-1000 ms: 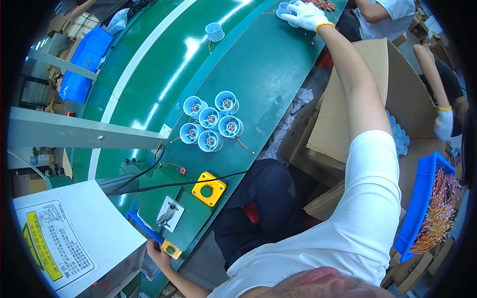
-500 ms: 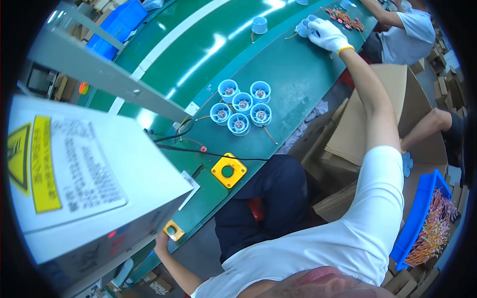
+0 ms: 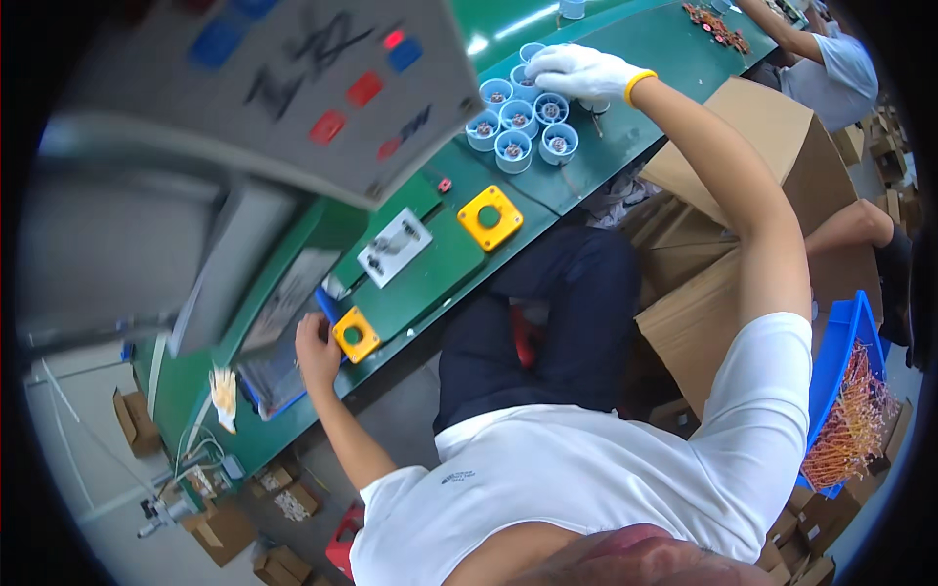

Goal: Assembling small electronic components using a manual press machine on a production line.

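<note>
- Moved since the earlier frame, head view: gloved right hand (image 3: 576,74), now at the clustered cups (image 3: 514,154) on the bench (image 3: 674,59).
- Curved over cups, grip hidden; with left hand (image 3: 318,354) beside small button (image 3: 355,335), cannot tell hold.
- Probably light, stiff, slick; best taken by outer walls, off hubs (image 3: 559,146).
- Obstructing: neighbouring cups, machine (image 3: 293,88).

Open bench (image 3: 653,78) running right of the right hand (image 3: 589,74), out to the wire heap (image 3: 718,27)! Cups (image 3: 514,151) crowd below and left, a yellow button (image 3: 490,218) guards the near edge, the machine (image 3: 322,93) walls off the left.
</note>
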`<state>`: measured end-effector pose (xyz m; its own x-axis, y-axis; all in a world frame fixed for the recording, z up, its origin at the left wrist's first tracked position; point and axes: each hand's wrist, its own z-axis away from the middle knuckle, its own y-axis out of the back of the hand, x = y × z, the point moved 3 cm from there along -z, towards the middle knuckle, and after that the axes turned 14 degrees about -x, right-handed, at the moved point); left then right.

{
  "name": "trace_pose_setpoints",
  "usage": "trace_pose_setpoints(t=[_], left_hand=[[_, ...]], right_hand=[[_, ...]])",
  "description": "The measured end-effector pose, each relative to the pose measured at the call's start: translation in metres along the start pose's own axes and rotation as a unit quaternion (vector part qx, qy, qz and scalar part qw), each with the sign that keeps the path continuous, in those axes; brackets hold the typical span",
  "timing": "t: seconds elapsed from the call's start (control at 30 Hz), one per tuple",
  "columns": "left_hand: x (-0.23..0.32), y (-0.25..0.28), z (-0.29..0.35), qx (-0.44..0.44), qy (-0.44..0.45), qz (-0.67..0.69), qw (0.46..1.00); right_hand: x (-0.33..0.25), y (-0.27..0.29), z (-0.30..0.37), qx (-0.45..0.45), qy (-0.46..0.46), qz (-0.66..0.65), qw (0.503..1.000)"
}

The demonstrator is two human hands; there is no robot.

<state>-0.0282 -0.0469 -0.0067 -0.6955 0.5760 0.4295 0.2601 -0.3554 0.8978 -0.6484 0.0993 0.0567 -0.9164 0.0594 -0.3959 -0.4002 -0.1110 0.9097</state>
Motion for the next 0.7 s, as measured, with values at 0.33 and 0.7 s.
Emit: trace_pose_setpoints(t=[0.33,0.7], left_hand=[[0.001,-0.002,0.008,0.005,-0.008,0.014,1.0],[0.006,0.005,0.008,0.063,-0.063,0.062,0.994]], right_hand=[[-0.007,0.004,0.058,0.02,-0.219,0.041,0.975],[-0.079,0.045,0.087,0.462,0.028,-0.512,0.723]])
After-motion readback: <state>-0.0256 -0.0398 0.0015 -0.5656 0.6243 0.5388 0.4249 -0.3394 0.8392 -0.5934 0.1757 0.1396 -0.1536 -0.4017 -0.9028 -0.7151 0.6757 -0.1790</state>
